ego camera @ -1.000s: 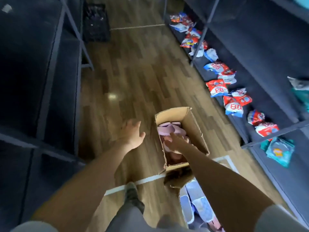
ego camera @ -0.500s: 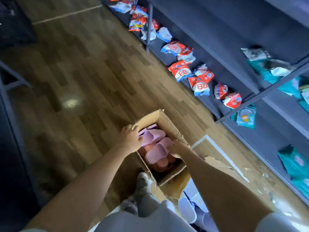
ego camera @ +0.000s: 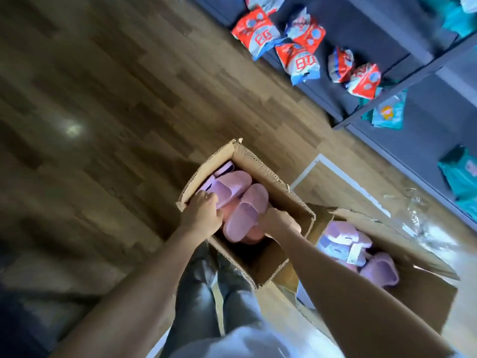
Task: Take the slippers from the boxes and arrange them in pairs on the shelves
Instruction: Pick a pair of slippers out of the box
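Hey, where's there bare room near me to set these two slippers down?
The wood floor left of the near box is bare. On the shelf, a free strip lies between the teal packets. Crowded: the red packets stretch, and the second box, full of slippers.

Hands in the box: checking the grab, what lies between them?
Two pink slippers, side by side in the cardboard box, between left hand and right hand; head view.

Left hand (ego camera: 204, 215), right hand (ego camera: 280, 223) on slippers (ego camera: 245, 210)
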